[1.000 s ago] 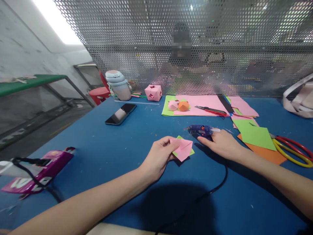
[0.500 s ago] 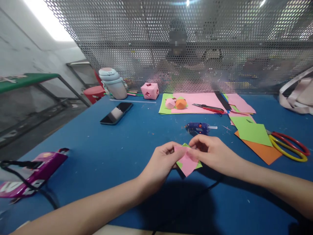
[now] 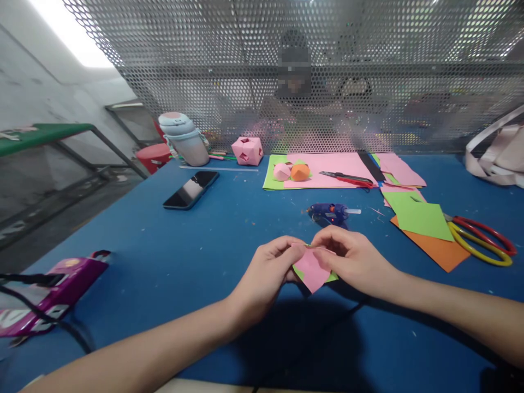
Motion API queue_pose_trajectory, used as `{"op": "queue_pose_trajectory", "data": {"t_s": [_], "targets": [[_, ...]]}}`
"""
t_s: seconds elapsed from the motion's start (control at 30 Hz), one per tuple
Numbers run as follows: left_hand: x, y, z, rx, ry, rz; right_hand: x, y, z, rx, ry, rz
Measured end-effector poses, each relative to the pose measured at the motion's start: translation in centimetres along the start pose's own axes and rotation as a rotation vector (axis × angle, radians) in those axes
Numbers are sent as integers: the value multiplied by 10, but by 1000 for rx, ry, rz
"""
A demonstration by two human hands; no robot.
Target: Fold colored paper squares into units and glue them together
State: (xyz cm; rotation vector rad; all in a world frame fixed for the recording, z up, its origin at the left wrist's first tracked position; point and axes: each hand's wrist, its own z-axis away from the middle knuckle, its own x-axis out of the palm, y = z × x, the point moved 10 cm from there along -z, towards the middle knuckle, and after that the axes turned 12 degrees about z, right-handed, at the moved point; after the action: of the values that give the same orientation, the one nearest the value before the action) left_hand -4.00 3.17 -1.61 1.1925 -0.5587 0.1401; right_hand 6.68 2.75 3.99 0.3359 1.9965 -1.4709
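Pink-and-green paper piece point(image 3: 313, 274) in two-hand pinch, over blue table point(image 3: 204, 240).
Left hand point(image 3: 264, 273) and right hand point(image 3: 358, 262) pinch its upper part, thumbs on top, likely keeping layers aligned; glue gun point(image 3: 328, 211) lies beyond, presumably freeing both hands.

Opens wide left of the left hand point(image 3: 264, 273), across bare blue table point(image 3: 176, 245), out to the phone point(image 3: 191, 190) and the purple item point(image 3: 77, 289). Runs into the glue gun point(image 3: 329, 213) just beyond the right hand point(image 3: 350, 256). Threads right of that gun, then meets the orange sheet point(image 3: 444, 254) and the scissors point(image 3: 487, 240). Crosses a dark cord point(image 3: 319, 333) between the forearms. Stops at the back, against the upright perforated screen point(image 3: 245, 82), with the tall bottle point(image 3: 186, 139) blocking the far left.
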Motion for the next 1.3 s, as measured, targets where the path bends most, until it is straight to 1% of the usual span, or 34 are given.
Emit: {"op": "queue_pose_trajectory", "data": {"t_s": [0.07,0.23,0.3,0.4,0.47,0.5,0.6,0.67,0.77,0.9,0.97,1.03,1.13,1.2,1.27,1.3], "targets": [[0,1,0,-5,-2,19,-3,-7,0,-60,28,61],[2,2,1,-21,-18,13,-7,-24,6,-268,103,243],[2,1,1,-23,-22,-15,-6,-26,9,-319,117,284],[2,3,0,14,-35,-92,-4,-28,12,-366,121,312],[1,7,0,55,-36,-166,-3,-30,12,-363,104,295],[1,9,-1,75,-32,-206,-3,-29,11,-337,95,277],[0,16,0,145,-12,-333,-3,-21,6,-197,62,234],[2,22,1,194,0,-420,-1,-16,4,-137,44,234],[6,25,4,235,-4,-524,3,-15,4,-163,49,275],[13,24,6,235,-71,-633,7,-16,9,-245,51,375],[16,27,6,250,-112,-693,7,-16,10,-253,32,396],[18,32,7,287,-134,-734,5,-16,8,-232,-11,354],[17,42,9,357,-92,-763,1,-16,4,-175,-53,243],[14,47,11,388,-39,-768,-3,-15,3,-146,-24,223],[13,46,11,384,-14,-766,-4,-16,3,-173,19,270],[13,44,11,370,-21,-767,-3,-19,5,-217,32,312]]}}
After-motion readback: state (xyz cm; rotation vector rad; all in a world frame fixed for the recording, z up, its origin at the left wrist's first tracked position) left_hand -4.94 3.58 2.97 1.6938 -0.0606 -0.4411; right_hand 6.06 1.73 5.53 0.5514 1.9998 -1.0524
